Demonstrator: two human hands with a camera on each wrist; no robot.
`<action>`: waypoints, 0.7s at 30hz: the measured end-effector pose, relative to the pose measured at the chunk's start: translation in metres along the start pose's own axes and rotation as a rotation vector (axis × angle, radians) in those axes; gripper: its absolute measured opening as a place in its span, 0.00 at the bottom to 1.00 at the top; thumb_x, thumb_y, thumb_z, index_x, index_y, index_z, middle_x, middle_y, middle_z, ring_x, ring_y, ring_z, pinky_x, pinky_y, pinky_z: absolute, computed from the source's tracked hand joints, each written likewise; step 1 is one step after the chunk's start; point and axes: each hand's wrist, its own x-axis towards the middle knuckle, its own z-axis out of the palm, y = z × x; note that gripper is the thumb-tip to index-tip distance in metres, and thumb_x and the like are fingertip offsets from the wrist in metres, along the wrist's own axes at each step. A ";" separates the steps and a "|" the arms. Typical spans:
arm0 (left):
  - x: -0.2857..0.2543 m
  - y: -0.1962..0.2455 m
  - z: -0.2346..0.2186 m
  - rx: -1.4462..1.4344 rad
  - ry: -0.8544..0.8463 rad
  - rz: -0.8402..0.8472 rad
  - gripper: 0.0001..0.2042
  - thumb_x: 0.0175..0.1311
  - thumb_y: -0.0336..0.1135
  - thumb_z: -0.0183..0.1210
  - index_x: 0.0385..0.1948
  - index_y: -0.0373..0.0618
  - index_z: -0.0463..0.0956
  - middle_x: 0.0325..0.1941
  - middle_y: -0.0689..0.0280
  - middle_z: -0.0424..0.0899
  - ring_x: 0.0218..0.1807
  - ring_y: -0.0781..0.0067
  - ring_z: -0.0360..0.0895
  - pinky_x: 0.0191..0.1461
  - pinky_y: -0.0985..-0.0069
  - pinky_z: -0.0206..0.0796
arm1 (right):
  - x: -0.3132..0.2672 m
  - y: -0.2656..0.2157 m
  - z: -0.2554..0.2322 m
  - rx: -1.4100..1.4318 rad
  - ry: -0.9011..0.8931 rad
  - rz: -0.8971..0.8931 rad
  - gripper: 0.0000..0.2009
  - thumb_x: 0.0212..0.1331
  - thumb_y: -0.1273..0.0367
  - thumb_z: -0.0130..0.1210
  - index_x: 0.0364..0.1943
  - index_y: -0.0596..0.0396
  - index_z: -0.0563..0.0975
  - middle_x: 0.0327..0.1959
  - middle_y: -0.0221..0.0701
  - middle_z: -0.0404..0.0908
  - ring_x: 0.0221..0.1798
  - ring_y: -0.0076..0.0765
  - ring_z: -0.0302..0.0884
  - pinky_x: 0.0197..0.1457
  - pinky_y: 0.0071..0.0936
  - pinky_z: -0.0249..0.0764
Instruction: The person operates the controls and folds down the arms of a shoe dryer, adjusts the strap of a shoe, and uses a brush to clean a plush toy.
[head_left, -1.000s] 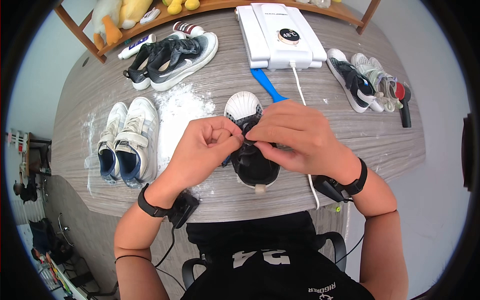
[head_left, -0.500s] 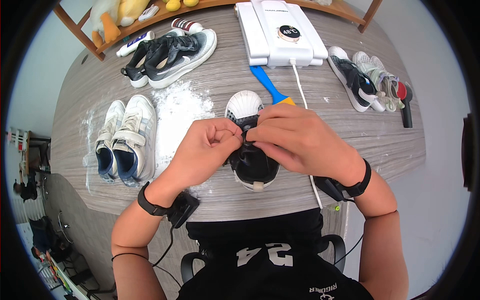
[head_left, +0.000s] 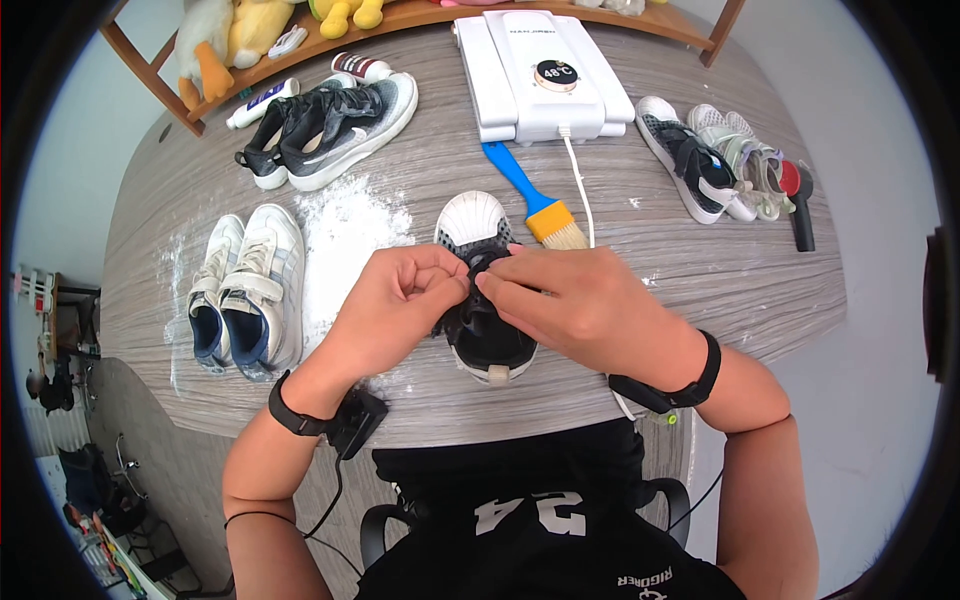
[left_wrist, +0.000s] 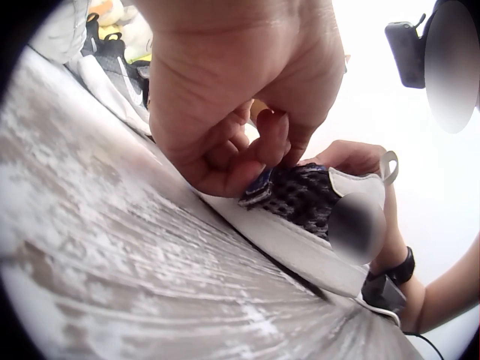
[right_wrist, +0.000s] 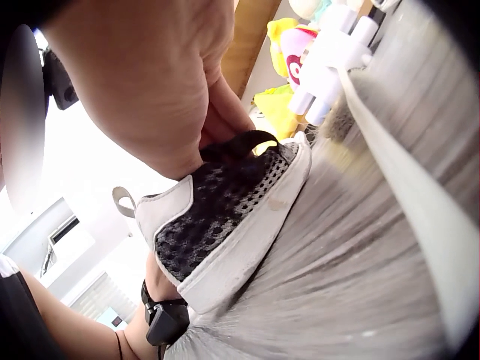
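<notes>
A black mesh shoe with a white sole and white toe cap [head_left: 472, 218] stands on the table, toe away from the person. Over its opening the left hand [head_left: 397, 305] and right hand [head_left: 580, 305] meet, fingertips nearly together, each pinching black material at the strap or tongue. In the left wrist view the left hand [left_wrist: 240, 97] has curled fingers at a blue-edged piece beside the mesh [left_wrist: 300, 196]. In the right wrist view a black strap [right_wrist: 251, 142] loops out by the right hand [right_wrist: 157, 90]; its fingertips are hidden behind the shoe [right_wrist: 217, 217].
A blue-handled brush [head_left: 520, 178] lies beyond the shoe, near a white device [head_left: 545, 85] and its cord [head_left: 578, 180]. White shoes [head_left: 262, 285] and white powder [head_left: 345, 225] are at left, grey shoes [head_left: 350, 130] behind; more shoes [head_left: 685, 160] and a black-handled brush [head_left: 803, 215] at right.
In the head view the shoe and hands appear slightly further left, as do the objects around them. The right hand has shifted off the brush, whose bristles now show. Both hands stay at the shoe's opening.
</notes>
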 end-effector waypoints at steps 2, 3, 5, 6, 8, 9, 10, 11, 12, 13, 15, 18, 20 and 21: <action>0.000 0.001 -0.001 -0.019 -0.006 -0.017 0.04 0.75 0.25 0.58 0.40 0.37 0.82 0.27 0.80 0.80 0.27 0.96 0.67 0.30 0.88 0.55 | 0.001 -0.002 0.002 0.022 0.046 0.000 0.13 0.56 0.77 0.70 0.46 0.58 0.84 0.43 0.31 0.87 0.41 0.40 0.88 0.54 0.35 0.91; 0.000 0.001 -0.001 -0.025 -0.007 -0.015 0.04 0.75 0.25 0.59 0.40 0.37 0.82 0.27 0.80 0.80 0.27 0.96 0.68 0.30 0.87 0.56 | 0.001 -0.002 0.001 0.022 0.046 -0.001 0.13 0.56 0.77 0.70 0.46 0.58 0.84 0.43 0.31 0.87 0.41 0.40 0.88 0.54 0.35 0.91; 0.000 0.000 -0.001 -0.031 -0.006 -0.011 0.04 0.75 0.25 0.59 0.40 0.37 0.82 0.27 0.80 0.80 0.27 0.96 0.68 0.30 0.87 0.56 | 0.002 -0.002 0.000 0.047 0.027 0.035 0.14 0.53 0.77 0.70 0.46 0.59 0.84 0.42 0.31 0.85 0.42 0.41 0.87 0.56 0.36 0.90; 0.000 -0.001 -0.001 -0.032 -0.006 -0.018 0.04 0.75 0.25 0.59 0.40 0.37 0.82 0.26 0.79 0.80 0.27 0.96 0.68 0.30 0.87 0.56 | 0.003 -0.002 -0.001 0.047 0.027 0.033 0.14 0.53 0.77 0.70 0.46 0.59 0.84 0.42 0.31 0.85 0.42 0.41 0.87 0.56 0.36 0.90; 0.000 -0.001 -0.001 -0.034 -0.003 -0.026 0.04 0.75 0.25 0.59 0.41 0.37 0.82 0.26 0.79 0.81 0.27 0.96 0.68 0.30 0.87 0.56 | 0.004 -0.002 -0.004 0.010 -0.015 0.016 0.16 0.49 0.76 0.70 0.45 0.58 0.85 0.43 0.31 0.84 0.44 0.41 0.86 0.51 0.36 0.89; 0.000 0.001 0.000 -0.024 0.002 -0.034 0.03 0.75 0.25 0.60 0.41 0.37 0.82 0.26 0.80 0.80 0.27 0.96 0.68 0.29 0.87 0.55 | 0.005 -0.002 -0.003 0.010 -0.014 0.015 0.16 0.49 0.76 0.70 0.45 0.58 0.85 0.43 0.31 0.84 0.44 0.41 0.86 0.51 0.36 0.89; 0.000 0.001 0.000 -0.015 0.008 -0.043 0.03 0.74 0.24 0.60 0.40 0.36 0.82 0.25 0.80 0.79 0.27 0.96 0.67 0.29 0.87 0.55 | 0.006 -0.001 -0.003 -0.009 0.006 -0.003 0.13 0.48 0.75 0.67 0.40 0.59 0.84 0.39 0.30 0.81 0.44 0.38 0.83 0.46 0.34 0.85; 0.001 -0.001 -0.001 -0.016 0.011 -0.043 0.03 0.74 0.24 0.60 0.40 0.36 0.82 0.25 0.80 0.79 0.27 0.96 0.67 0.29 0.87 0.55 | 0.007 -0.001 -0.002 -0.027 0.027 -0.022 0.10 0.47 0.74 0.64 0.36 0.59 0.83 0.36 0.30 0.78 0.44 0.35 0.80 0.41 0.32 0.81; 0.002 -0.006 -0.002 -0.007 -0.001 -0.013 0.03 0.74 0.25 0.59 0.40 0.38 0.83 0.24 0.81 0.77 0.25 0.97 0.65 0.28 0.87 0.52 | 0.007 0.000 -0.003 -0.026 0.026 -0.024 0.10 0.47 0.74 0.64 0.36 0.59 0.83 0.36 0.30 0.78 0.44 0.35 0.80 0.41 0.32 0.81; 0.002 -0.009 -0.002 0.002 -0.013 0.015 0.04 0.74 0.26 0.59 0.40 0.39 0.83 0.24 0.83 0.76 0.23 0.97 0.62 0.26 0.87 0.48 | 0.006 0.001 -0.004 -0.012 -0.010 -0.019 0.13 0.47 0.74 0.66 0.40 0.58 0.84 0.39 0.30 0.81 0.46 0.37 0.82 0.40 0.33 0.83; 0.003 -0.007 -0.002 -0.002 -0.011 0.000 0.03 0.73 0.25 0.59 0.39 0.37 0.82 0.24 0.82 0.75 0.25 0.96 0.63 0.27 0.87 0.51 | 0.006 0.000 -0.006 0.002 -0.046 -0.013 0.16 0.48 0.75 0.68 0.44 0.58 0.85 0.42 0.31 0.83 0.49 0.38 0.85 0.39 0.34 0.84; 0.003 -0.008 0.000 -0.003 -0.004 -0.013 0.02 0.73 0.23 0.60 0.38 0.36 0.80 0.24 0.82 0.74 0.26 0.95 0.64 0.28 0.86 0.53 | 0.006 -0.001 -0.007 0.001 -0.094 -0.006 0.15 0.50 0.74 0.66 0.44 0.59 0.85 0.43 0.31 0.83 0.51 0.38 0.84 0.41 0.34 0.84; 0.003 -0.008 0.000 -0.002 0.002 -0.012 0.02 0.73 0.23 0.59 0.38 0.36 0.80 0.24 0.82 0.74 0.26 0.95 0.64 0.28 0.86 0.53 | 0.006 -0.002 -0.008 0.004 -0.128 -0.006 0.14 0.50 0.74 0.65 0.43 0.61 0.84 0.44 0.31 0.82 0.53 0.39 0.83 0.41 0.34 0.84; 0.003 -0.008 -0.001 0.004 -0.008 -0.006 0.03 0.72 0.23 0.59 0.39 0.36 0.81 0.27 0.80 0.78 0.27 0.96 0.66 0.29 0.87 0.53 | 0.006 -0.002 -0.008 0.003 -0.127 -0.005 0.14 0.50 0.74 0.65 0.43 0.61 0.84 0.44 0.31 0.82 0.53 0.39 0.83 0.41 0.34 0.84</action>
